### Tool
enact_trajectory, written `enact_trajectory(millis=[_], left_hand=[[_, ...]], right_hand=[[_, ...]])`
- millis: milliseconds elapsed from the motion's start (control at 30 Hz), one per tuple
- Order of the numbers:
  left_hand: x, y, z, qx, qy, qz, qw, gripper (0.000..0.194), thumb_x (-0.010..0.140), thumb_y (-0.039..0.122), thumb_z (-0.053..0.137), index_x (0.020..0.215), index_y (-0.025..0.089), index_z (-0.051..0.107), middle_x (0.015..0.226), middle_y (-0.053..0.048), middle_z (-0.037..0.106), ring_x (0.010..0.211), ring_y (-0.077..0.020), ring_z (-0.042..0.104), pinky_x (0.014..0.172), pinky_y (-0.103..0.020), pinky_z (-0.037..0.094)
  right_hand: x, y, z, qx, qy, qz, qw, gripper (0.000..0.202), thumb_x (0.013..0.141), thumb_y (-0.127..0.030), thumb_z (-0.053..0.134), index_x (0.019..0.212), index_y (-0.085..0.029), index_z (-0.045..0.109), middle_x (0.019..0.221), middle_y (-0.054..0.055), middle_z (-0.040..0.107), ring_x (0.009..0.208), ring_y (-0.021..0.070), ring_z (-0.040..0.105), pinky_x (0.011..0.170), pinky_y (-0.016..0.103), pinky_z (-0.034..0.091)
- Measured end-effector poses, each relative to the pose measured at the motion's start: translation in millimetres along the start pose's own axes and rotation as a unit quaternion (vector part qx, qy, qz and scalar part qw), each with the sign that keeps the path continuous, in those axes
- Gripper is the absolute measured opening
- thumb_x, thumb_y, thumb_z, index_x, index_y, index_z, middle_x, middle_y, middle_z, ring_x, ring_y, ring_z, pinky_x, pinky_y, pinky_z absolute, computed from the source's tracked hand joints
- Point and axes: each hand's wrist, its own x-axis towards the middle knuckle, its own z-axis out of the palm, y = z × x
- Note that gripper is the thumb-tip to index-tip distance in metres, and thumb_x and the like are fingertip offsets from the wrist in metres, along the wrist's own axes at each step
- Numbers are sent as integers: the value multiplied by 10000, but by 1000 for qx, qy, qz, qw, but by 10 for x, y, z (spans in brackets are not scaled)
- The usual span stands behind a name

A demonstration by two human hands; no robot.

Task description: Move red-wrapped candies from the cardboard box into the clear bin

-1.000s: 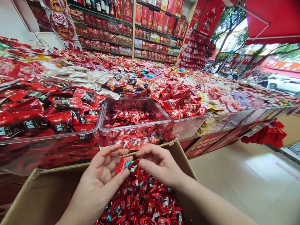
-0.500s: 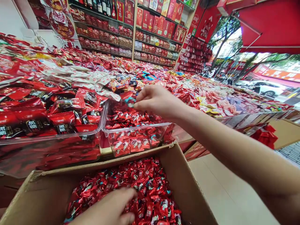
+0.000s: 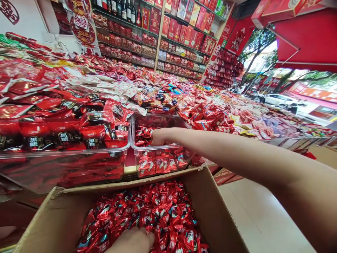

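Right hand (image 3: 159, 136) reaching forward, fingers curled, left hand (image 3: 131, 241) low, knuckles up

The right hand (image 3: 159, 136) dipped into the clear bin (image 3: 158, 149), its fingertips hidden among candies. The left hand (image 3: 133, 241) was cut off by the bottom edge, fingers buried in the cardboard box (image 3: 210, 211).

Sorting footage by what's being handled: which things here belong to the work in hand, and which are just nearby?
In hand:
right hand in the clear bin
left hand on the boxed candies
cardboard box

Nearby:
neighbouring red packets
shelved boxes
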Motion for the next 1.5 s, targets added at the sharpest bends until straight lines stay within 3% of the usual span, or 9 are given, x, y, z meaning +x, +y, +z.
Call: enact_trajectory(millis=[233,367,467,600,733,867,1133,1367,1500], left_hand=[[134,-3,437,33,-95,-81,992,462,434,31,630,873,151,711,881,-234,701,831,-425,625,664,-532,475],[47,99,558,25,-70,-90,993,452,478,-62,561,878,99,699,847,-271,694,844,-429,618,652,-545,458],[-14,136,556,-29,-38,-82,995,341,457,-62,574,695,147,700,721,-168,722,727,-345,654,677,-489,461],[-5,55,336,-136,-2,-82,987,220,390,16,624,369,207,516,401,32,559,496,-199,585,591,-340,448],[81,-48,-184,-251,47,-66,965,101,510,111,575,511,207,543,420,81,473,430,-122,450,464,-234,347],[109,-23,-568,-356,146,-74,920,131,694,310,537,660,208,463,528,89,443,487,-108,421,471,-216,337],[18,195,-594,-484,164,-47,858,214,707,348,596,821,167,584,729,-7,639,649,-150,568,605,-259,440],[-51,212,-718,-527,209,-48,822,131,656,331,672,715,215,681,639,33,681,595,-132,569,581,-217,439],[-44,197,-682,-528,223,-65,817,173,666,353,656,776,222,682,702,21,692,649,-158,584,613,-244,465]], right_hand=[[-147,-42,-354,-57,25,-35,997,209,785,-235,526,868,-58,600,886,80,595,902,189,546,721,263,429],[-847,-87,-525,32,146,-179,973,359,803,-387,353,910,-139,590,816,-35,564,877,98,558,708,222,376],[-1413,99,-232,88,94,-226,965,323,813,-397,359,861,-199,610,785,-36,586,760,66,567,688,222,388],[-1677,570,509,18,-108,-264,958,153,810,-232,468,771,-177,605,689,37,618,637,117,551,608,233,403],[-1580,787,933,65,-216,-146,963,204,752,-280,548,900,-146,589,778,61,632,683,145,567,600,234,409],[-1565,674,995,253,-251,-69,932,627,599,-474,667,1102,-151,477,848,46,610,682,135,551,541,204,407],[-1613,603,1031,381,-119,-25,916,377,545,-445,715,673,-146,525,569,-51,488,533,63,432,467,167,321],[-1556,636,779,607,-239,36,757,369,627,-453,650,758,-128,538,651,3,594,423,53,484,436,186,367],[-1527,713,786,558,-193,23,807,312,655,-401,647,764,-108,642,605,-16,566,488,46,454,483,180,360]])
